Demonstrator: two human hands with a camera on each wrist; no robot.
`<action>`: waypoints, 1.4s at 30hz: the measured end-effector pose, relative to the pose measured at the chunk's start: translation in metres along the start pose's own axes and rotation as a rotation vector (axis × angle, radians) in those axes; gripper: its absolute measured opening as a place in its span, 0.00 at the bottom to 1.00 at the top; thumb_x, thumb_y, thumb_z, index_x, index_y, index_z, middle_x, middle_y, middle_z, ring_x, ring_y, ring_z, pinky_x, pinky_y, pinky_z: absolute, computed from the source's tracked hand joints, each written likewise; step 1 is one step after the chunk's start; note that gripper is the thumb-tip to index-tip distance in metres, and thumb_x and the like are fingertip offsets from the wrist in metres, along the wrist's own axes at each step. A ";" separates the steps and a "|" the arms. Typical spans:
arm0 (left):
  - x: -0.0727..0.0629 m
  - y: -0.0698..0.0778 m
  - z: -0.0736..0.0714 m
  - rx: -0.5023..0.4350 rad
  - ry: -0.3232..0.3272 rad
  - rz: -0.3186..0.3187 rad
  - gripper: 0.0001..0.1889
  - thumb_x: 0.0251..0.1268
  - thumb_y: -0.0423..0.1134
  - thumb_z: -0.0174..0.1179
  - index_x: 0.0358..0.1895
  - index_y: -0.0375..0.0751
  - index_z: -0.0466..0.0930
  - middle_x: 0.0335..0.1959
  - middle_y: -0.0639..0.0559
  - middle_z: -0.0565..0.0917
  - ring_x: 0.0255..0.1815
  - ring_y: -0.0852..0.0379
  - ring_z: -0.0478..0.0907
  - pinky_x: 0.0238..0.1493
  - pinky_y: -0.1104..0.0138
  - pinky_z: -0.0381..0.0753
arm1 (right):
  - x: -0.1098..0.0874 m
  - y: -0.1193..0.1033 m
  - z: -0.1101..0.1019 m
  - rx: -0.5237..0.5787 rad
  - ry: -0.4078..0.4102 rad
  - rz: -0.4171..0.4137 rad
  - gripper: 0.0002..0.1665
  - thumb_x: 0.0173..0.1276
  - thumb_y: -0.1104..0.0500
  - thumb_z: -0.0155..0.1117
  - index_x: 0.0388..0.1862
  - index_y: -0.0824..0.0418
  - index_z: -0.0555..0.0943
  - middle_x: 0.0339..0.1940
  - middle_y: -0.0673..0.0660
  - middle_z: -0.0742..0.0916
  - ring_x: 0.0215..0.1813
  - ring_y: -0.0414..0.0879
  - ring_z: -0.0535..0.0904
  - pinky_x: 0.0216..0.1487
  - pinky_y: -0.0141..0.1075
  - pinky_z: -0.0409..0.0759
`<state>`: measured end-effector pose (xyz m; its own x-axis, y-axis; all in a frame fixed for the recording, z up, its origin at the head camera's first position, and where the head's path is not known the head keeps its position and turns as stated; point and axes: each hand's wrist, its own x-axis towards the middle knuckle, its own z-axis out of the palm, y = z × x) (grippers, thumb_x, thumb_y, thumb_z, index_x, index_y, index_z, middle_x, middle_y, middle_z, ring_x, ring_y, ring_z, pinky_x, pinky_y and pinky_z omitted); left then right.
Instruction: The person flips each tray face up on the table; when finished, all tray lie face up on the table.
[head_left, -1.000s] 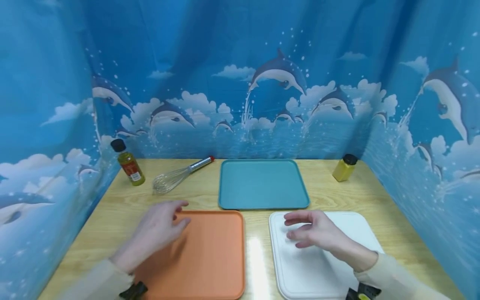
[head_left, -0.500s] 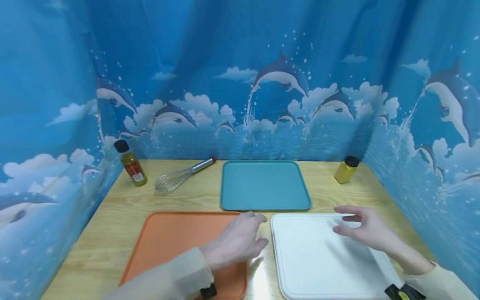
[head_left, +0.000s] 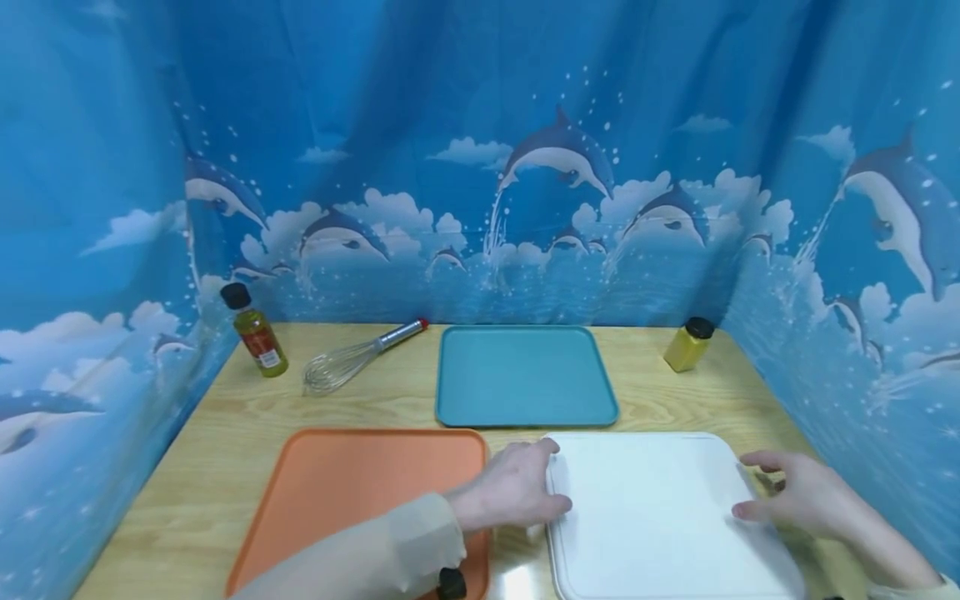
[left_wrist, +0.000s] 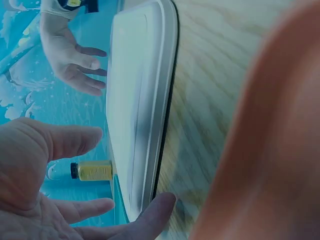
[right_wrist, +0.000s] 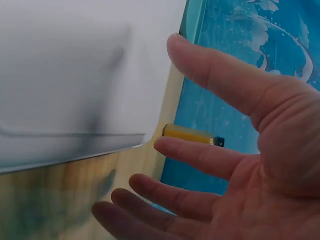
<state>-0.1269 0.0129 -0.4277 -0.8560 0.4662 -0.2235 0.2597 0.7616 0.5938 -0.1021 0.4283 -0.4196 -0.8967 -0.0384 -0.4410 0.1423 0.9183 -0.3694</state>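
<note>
A white rectangular board (head_left: 645,517) with rounded corners and a groove along its edge lies on the table at the front right. My left hand (head_left: 521,487) is at the board's left edge, fingers and thumb spread; whether it touches cannot be told. In the left wrist view, the left hand's fingers (left_wrist: 155,215) reach low beside that edge. Over at the opposite side, my right hand (head_left: 806,496) is near the right edge with thumb and fingers apart. Nothing is gripped by the right hand (right_wrist: 200,150) in the right wrist view.
An orange tray (head_left: 375,475) lies left of the board, partly under my left forearm. Behind are a teal tray (head_left: 525,375), a wire whisk (head_left: 360,358), a bottle with a black cap (head_left: 258,337) and a yellow jar (head_left: 686,346). A dolphin-print curtain (head_left: 480,167) surrounds the table.
My left hand has moved right, from over the orange tray to the white board's left edge. My right hand has moved right, from above the board to its right edge.
</note>
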 end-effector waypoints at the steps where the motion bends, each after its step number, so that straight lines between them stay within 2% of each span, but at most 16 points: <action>1: 0.000 0.001 0.001 0.001 0.009 0.000 0.40 0.62 0.51 0.82 0.77 0.45 0.79 0.58 0.45 0.93 0.53 0.53 0.88 0.55 0.59 0.91 | -0.001 0.002 0.002 0.013 -0.002 -0.007 0.53 0.70 0.42 0.84 0.77 0.77 0.75 0.68 0.87 0.81 0.59 0.75 0.88 0.54 0.60 0.93; 3: -0.001 0.001 0.002 -0.019 0.019 -0.004 0.40 0.63 0.51 0.81 0.77 0.45 0.78 0.59 0.44 0.92 0.55 0.52 0.88 0.59 0.57 0.92 | -0.002 0.006 0.005 0.036 -0.002 -0.032 0.51 0.70 0.45 0.84 0.77 0.77 0.75 0.67 0.85 0.83 0.59 0.72 0.90 0.53 0.55 0.94; 5: -0.002 0.002 0.003 -0.085 0.026 -0.017 0.41 0.63 0.50 0.81 0.78 0.45 0.77 0.61 0.43 0.92 0.57 0.51 0.88 0.64 0.53 0.91 | -0.002 0.007 0.008 0.046 0.006 -0.048 0.50 0.70 0.46 0.85 0.77 0.76 0.76 0.66 0.83 0.85 0.57 0.65 0.91 0.48 0.46 0.93; 8: -0.002 0.002 0.003 -0.252 0.025 -0.067 0.42 0.65 0.50 0.79 0.81 0.46 0.74 0.65 0.41 0.90 0.61 0.49 0.87 0.67 0.47 0.90 | -0.002 0.006 0.011 0.070 0.022 -0.043 0.50 0.67 0.48 0.87 0.78 0.73 0.77 0.65 0.78 0.87 0.46 0.47 0.86 0.39 0.35 0.82; 10: -0.002 0.002 0.005 -0.404 0.031 -0.110 0.43 0.66 0.49 0.78 0.82 0.45 0.72 0.68 0.39 0.88 0.61 0.47 0.87 0.67 0.45 0.89 | -0.001 0.005 0.012 0.079 0.023 -0.047 0.51 0.66 0.48 0.87 0.79 0.72 0.76 0.64 0.76 0.87 0.40 0.42 0.78 0.36 0.33 0.75; 12: -0.001 0.003 0.007 -0.542 0.040 -0.151 0.43 0.67 0.48 0.77 0.83 0.45 0.70 0.68 0.38 0.86 0.61 0.46 0.86 0.64 0.45 0.89 | -0.002 0.004 0.013 0.101 0.019 -0.042 0.52 0.66 0.49 0.88 0.81 0.72 0.75 0.65 0.75 0.86 0.36 0.40 0.74 0.35 0.33 0.72; 15: 0.001 0.002 0.011 -0.732 0.046 -0.183 0.43 0.67 0.40 0.76 0.84 0.42 0.68 0.65 0.36 0.84 0.53 0.48 0.86 0.52 0.49 0.94 | -0.002 0.004 0.013 0.131 0.009 -0.057 0.53 0.67 0.51 0.87 0.82 0.72 0.73 0.67 0.78 0.83 0.36 0.40 0.74 0.35 0.33 0.73; 20: 0.005 -0.010 0.013 -0.937 0.048 -0.197 0.37 0.68 0.27 0.70 0.81 0.41 0.72 0.63 0.36 0.79 0.47 0.46 0.87 0.38 0.52 0.98 | -0.001 0.006 0.012 0.188 -0.011 -0.069 0.54 0.67 0.53 0.87 0.83 0.73 0.71 0.70 0.83 0.79 0.38 0.40 0.76 0.35 0.33 0.76; 26: 0.010 -0.028 0.007 -1.005 0.077 -0.153 0.33 0.65 0.19 0.63 0.74 0.41 0.79 0.62 0.37 0.77 0.44 0.47 0.83 0.32 0.56 0.97 | 0.004 0.005 0.010 0.280 -0.061 -0.095 0.54 0.69 0.57 0.85 0.85 0.73 0.68 0.74 0.89 0.73 0.50 0.46 0.85 0.38 0.37 0.87; 28: 0.012 -0.031 0.003 -1.020 0.078 -0.145 0.32 0.66 0.19 0.61 0.73 0.42 0.80 0.60 0.38 0.77 0.39 0.51 0.80 0.31 0.56 0.96 | 0.005 0.004 0.010 0.317 -0.074 -0.108 0.54 0.68 0.59 0.85 0.85 0.74 0.67 0.74 0.90 0.72 0.54 0.50 0.88 0.38 0.39 0.89; 30: 0.014 -0.033 -0.004 -1.041 0.084 -0.141 0.31 0.67 0.19 0.61 0.72 0.42 0.81 0.57 0.40 0.78 0.38 0.53 0.78 0.31 0.57 0.96 | 0.007 0.003 0.009 0.361 -0.098 -0.127 0.53 0.70 0.61 0.83 0.85 0.75 0.65 0.72 0.89 0.73 0.56 0.53 0.89 0.39 0.41 0.90; 32: 0.016 -0.033 -0.011 -1.057 0.088 -0.142 0.28 0.69 0.20 0.62 0.71 0.43 0.82 0.54 0.41 0.79 0.37 0.53 0.78 0.31 0.57 0.96 | 0.008 0.001 0.009 0.387 -0.114 -0.137 0.52 0.72 0.62 0.82 0.86 0.76 0.63 0.71 0.88 0.74 0.55 0.51 0.89 0.39 0.42 0.91; 36: 0.021 -0.032 -0.026 -1.084 0.081 -0.123 0.25 0.72 0.23 0.65 0.70 0.43 0.83 0.55 0.41 0.80 0.45 0.50 0.84 0.33 0.56 0.97 | 0.010 -0.001 0.008 0.406 -0.130 -0.172 0.52 0.75 0.62 0.79 0.86 0.77 0.60 0.68 0.85 0.76 0.51 0.47 0.88 0.39 0.41 0.90; 42: 0.025 -0.026 -0.044 -1.144 0.046 -0.081 0.26 0.74 0.26 0.68 0.73 0.41 0.82 0.63 0.36 0.85 0.50 0.48 0.91 0.41 0.53 0.99 | 0.012 -0.006 0.005 0.431 -0.179 -0.158 0.52 0.80 0.58 0.75 0.89 0.76 0.56 0.71 0.85 0.76 0.60 0.55 0.89 0.46 0.42 0.93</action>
<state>-0.1751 -0.0151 -0.4152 -0.8734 0.3994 -0.2786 -0.3351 -0.0777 0.9390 -0.1119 0.4204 -0.4271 -0.8408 -0.2656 -0.4717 0.2049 0.6503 -0.7315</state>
